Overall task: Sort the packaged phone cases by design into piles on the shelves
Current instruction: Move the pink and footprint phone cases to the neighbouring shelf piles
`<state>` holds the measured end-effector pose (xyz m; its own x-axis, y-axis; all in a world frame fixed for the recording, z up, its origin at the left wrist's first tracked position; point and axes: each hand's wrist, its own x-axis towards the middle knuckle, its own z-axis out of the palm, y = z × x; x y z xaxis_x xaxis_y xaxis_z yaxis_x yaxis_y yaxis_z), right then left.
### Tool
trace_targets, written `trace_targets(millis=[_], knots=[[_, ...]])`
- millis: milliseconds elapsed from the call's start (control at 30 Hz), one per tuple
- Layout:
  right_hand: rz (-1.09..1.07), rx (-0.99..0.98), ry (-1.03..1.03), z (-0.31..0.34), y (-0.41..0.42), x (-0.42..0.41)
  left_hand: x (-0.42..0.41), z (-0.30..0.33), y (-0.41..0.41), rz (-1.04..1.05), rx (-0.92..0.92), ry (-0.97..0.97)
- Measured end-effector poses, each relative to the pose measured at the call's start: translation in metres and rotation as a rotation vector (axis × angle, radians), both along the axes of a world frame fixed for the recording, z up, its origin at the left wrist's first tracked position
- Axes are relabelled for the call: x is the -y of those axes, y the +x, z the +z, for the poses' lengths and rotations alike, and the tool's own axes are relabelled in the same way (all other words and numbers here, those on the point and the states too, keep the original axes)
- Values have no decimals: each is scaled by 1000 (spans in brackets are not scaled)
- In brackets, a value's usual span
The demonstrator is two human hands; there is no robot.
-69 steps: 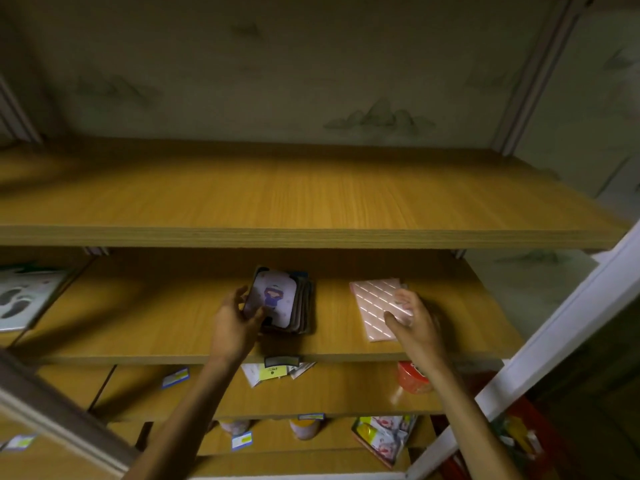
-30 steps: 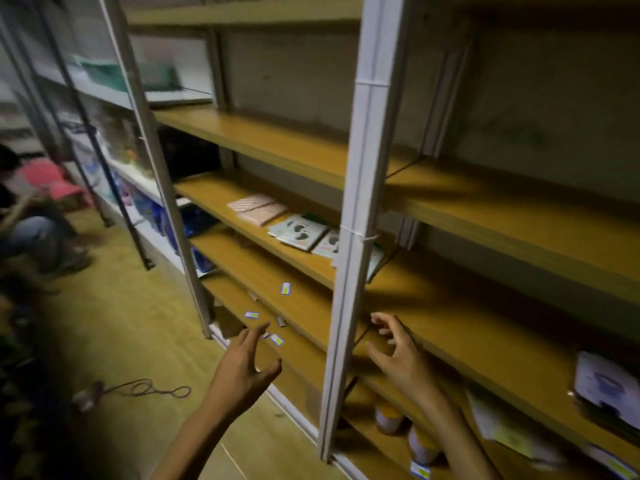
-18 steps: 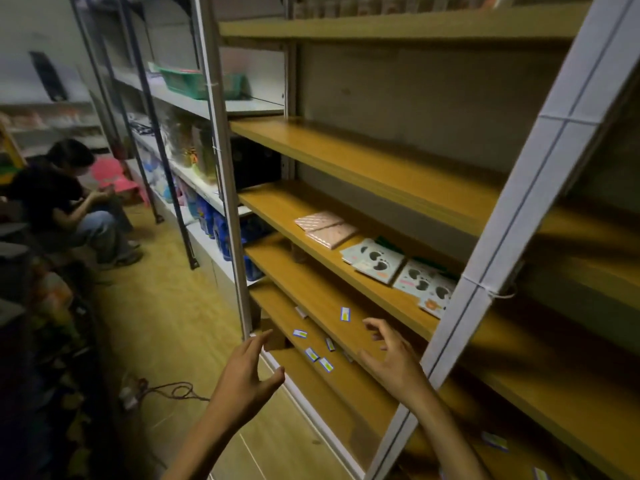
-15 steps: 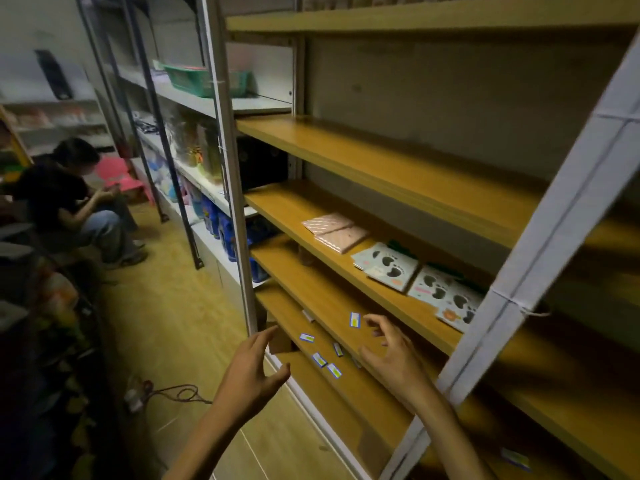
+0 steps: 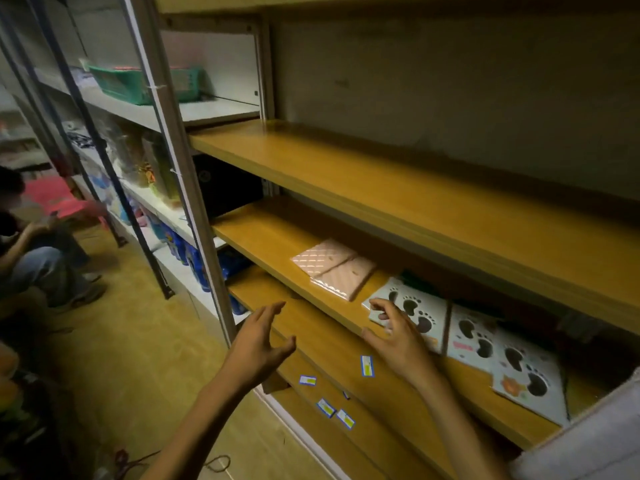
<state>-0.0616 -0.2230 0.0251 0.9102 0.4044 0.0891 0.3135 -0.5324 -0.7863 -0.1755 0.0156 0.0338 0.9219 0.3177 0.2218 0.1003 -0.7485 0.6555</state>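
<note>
**Right hand reaches paw-print cases**

The right hand (image 5: 398, 336) has risen from the lower shelf edge to the paw-print cases (image 5: 420, 311) at centre right, fingers loosely curled over the nearest, gripping nothing. Pink quilted cases (image 5: 332, 268) lie just left on the middle shelf (image 5: 263, 233). The left hand (image 5: 258, 344) hovers spread, holding nothing.

Footprint case (image 5: 417, 311) corner behind right-hand fingers (image 5: 382, 306); labels unreadable.

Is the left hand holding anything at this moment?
No, empty. The left hand hangs in front of the shelf edge with fingers spread and nothing between them.
</note>
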Motion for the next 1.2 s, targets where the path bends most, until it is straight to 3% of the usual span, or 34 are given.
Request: trace_targets(millis=[500, 800, 967, 1200], knots=[[-522, 36, -57, -8, 51, -15, -82, -21, 179, -379, -50, 56], [-1001, -12, -244, -30, 27, -7, -100, -45, 251, -383, -118, 195], [-1073, -94, -358, -42, 22, -11, -101, -47, 253, -365, -188, 165], [-1090, -87, -252, -44, 23, -18, -102, -47, 238, -374, -95, 71]])
